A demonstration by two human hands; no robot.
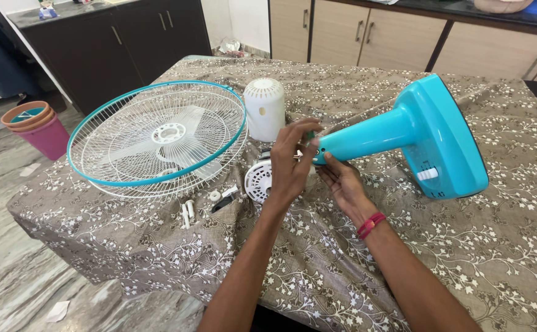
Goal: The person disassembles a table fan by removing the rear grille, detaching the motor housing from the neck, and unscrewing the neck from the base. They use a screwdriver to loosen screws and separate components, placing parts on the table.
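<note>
Here: left hand (pixel 291 161) pinches the neck end of the turquoise fan stand (pixel 404 132); right hand (pixel 341 180) cups it from beneath, fingers loosely apart, over the bench (pixel 477 246).

Fan grille (pixel 158 138) left of motor cover (pixel 264 107), stand (pixel 416 138) right.

— What do the hands hold?
— The left hand (pixel 291 166) pinches the narrow end of the turquoise fan stand (pixel 404 132), lying on its side; the right hand (pixel 342 182) cups that end from below.
— And nearby?
— A white motor cover (pixel 264 107) stands upright beside the wire fan guard (pixel 158 138) on the patterned tablecloth (pixel 484 246).
</note>
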